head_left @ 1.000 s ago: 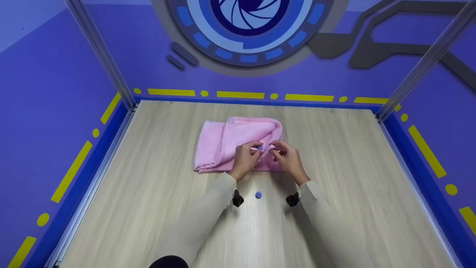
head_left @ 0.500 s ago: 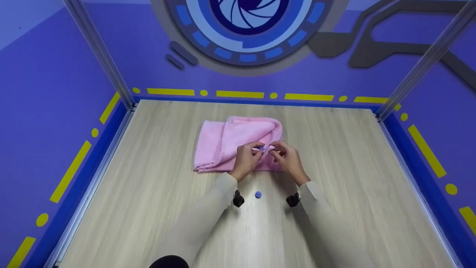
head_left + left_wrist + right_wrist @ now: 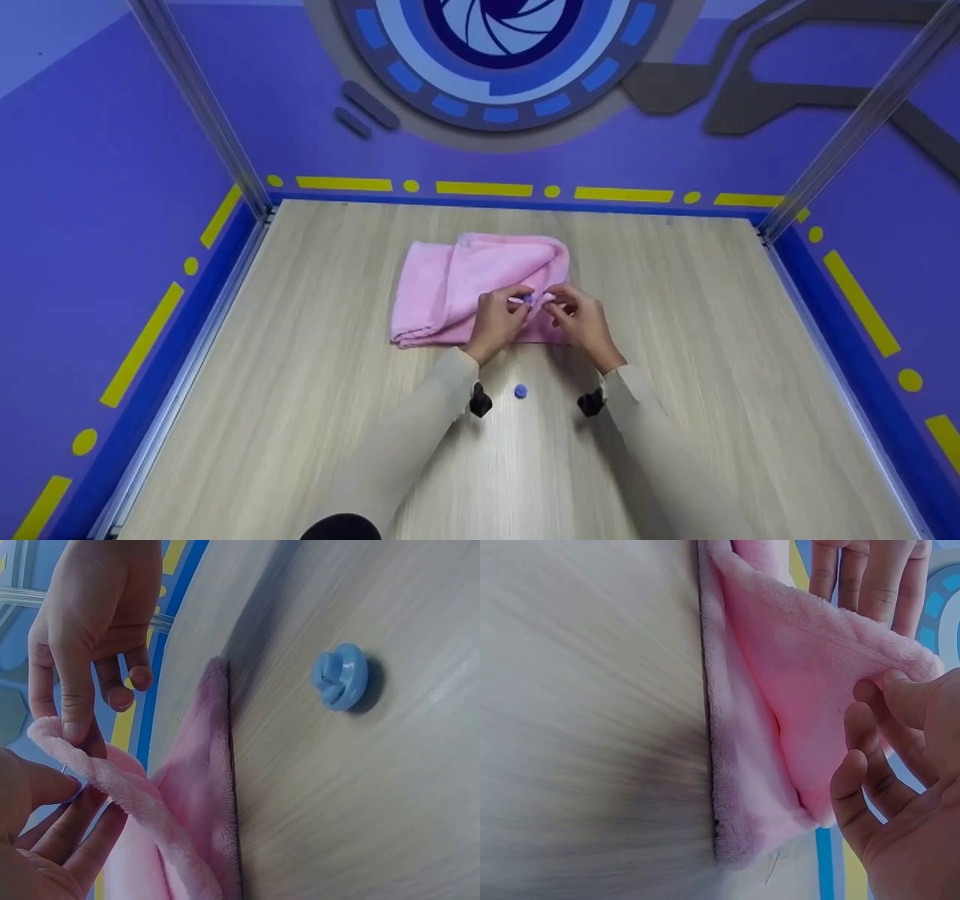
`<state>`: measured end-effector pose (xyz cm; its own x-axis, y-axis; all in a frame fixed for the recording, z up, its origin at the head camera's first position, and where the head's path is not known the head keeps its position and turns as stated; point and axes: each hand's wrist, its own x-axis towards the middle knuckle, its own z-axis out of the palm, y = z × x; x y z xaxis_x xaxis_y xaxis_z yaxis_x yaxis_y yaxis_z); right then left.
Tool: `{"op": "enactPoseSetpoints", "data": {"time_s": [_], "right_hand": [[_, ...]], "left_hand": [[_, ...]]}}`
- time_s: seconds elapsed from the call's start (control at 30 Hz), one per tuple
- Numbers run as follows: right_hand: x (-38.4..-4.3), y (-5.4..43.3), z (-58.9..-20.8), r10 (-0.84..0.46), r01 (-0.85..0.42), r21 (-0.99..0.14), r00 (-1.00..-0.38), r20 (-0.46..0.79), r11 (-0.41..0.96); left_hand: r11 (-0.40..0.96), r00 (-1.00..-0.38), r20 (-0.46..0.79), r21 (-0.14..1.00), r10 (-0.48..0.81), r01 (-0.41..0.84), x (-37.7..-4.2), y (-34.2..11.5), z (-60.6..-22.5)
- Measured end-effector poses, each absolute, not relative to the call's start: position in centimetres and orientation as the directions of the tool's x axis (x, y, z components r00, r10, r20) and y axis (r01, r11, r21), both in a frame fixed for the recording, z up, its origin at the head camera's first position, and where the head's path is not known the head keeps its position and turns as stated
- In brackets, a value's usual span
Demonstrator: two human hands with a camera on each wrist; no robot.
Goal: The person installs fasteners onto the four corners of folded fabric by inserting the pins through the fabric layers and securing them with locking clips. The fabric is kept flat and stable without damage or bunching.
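Observation:
A folded pink plush blanket [image 3: 487,270] lies in the middle, one corner lifted between both hands. My left hand [image 3: 499,319] pinches a small blue piece [image 3: 527,298] close against the raised edge; a thin metal pin [image 3: 64,767] shows by its thumb in the left wrist view. From the other side, my right hand [image 3: 581,322] pinches the blanket's corner between thumb and forefinger, its other fingers loosely bent. In the right wrist view, the lifted cloth [image 3: 817,667] partly hides the left hand's fingers and covers the blue piece.
A round blue plastic fastener [image 3: 341,677] with a notched raised middle sits on the wooden table [image 3: 300,420], between the forearms and nearer the body than the blanket. Blue-purple panels [image 3: 480,169] with yellow marks enclose the table at the back and both sides.
The left hand has shifted very slightly to the right, with its blue piece closer to the pinched corner. The right hand, blanket and loose fastener stay in place.

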<state>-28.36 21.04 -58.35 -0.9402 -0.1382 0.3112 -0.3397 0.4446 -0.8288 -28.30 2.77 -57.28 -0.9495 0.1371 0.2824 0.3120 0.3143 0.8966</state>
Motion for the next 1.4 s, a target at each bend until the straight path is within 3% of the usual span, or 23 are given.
{"op": "enactPoseSetpoints", "data": {"time_s": [0.3, 0.77, 1.4], "right_hand": [[-28.29, 21.24, -58.28, -0.12, -0.3, -0.836, -0.953, 0.276, 0.459], [-28.22, 21.26, -58.01, -0.139, -0.356, -0.819, -0.934, 0.33, 0.451], [-28.12, 21.42, -57.93, -0.137, -0.341, -0.827, -0.94, 0.314, 0.446]], "left_hand": [[0.319, -0.934, 0.345, 0.878, 0.096, 0.357, -28.49, 2.55, -57.46], [0.363, -0.911, 0.399, 0.838, 0.102, 0.408, -28.35, 2.36, -57.29], [0.342, -0.906, 0.381, 0.84, 0.182, 0.422, -28.16, 2.4, -57.17]]}}
